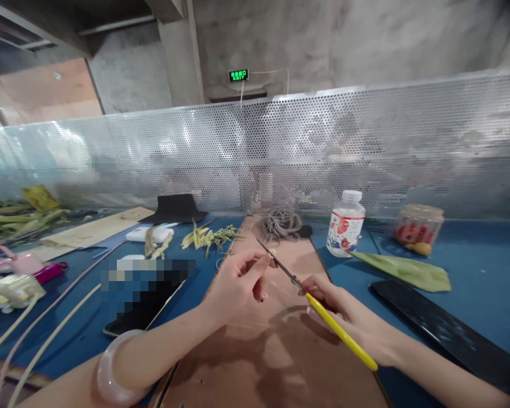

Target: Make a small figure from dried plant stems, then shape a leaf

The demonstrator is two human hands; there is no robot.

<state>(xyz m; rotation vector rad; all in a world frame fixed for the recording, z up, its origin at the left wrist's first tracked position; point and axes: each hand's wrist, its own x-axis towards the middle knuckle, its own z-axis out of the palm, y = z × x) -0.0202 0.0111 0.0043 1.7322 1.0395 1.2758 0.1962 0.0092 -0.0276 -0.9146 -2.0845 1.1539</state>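
My right hand is closed round a pair of scissors with dark blades and a yellow handle. The blades point up and to the left, their tips close to my left fingers. My left hand has its fingertips pinched together over a small pale bit beside the blades. What that bit is, I cannot make out. Both hands are above a brown board that runs away from me. At the board's far end lies a coil of grey cord.
To the right stand a white-capped bottle and a jar, near a green leaf and a long black tray. On the left lie a phone, cables, and plant scraps. Perforated metal panels close off the back.
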